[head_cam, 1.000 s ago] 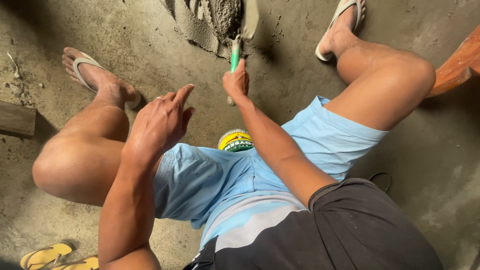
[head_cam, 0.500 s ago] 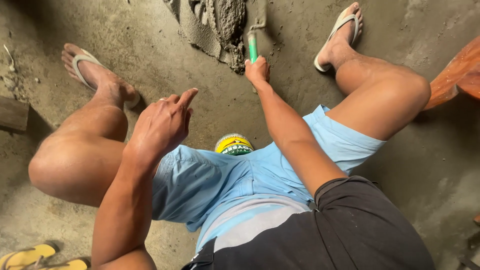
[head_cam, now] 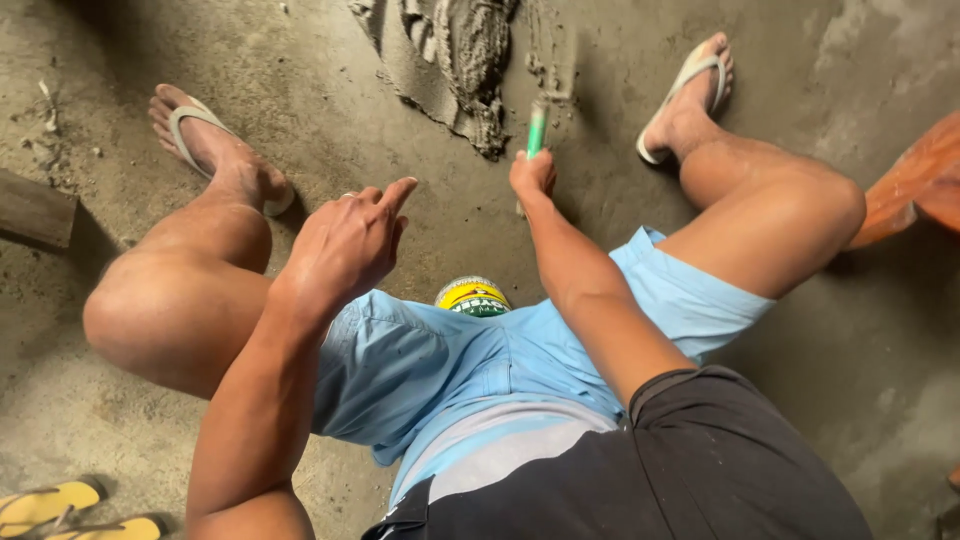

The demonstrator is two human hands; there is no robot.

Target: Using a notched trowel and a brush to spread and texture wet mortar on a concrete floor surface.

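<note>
Below, right hand fingers closed round green-handled trowel, left hand fingers loose, yellow-green round can between thighs.

A single head-worn camera looks steeply down from close above the squatting person's own knees, facing forward over the grey concrete floor toward the wet grey mortar heap.
</note>
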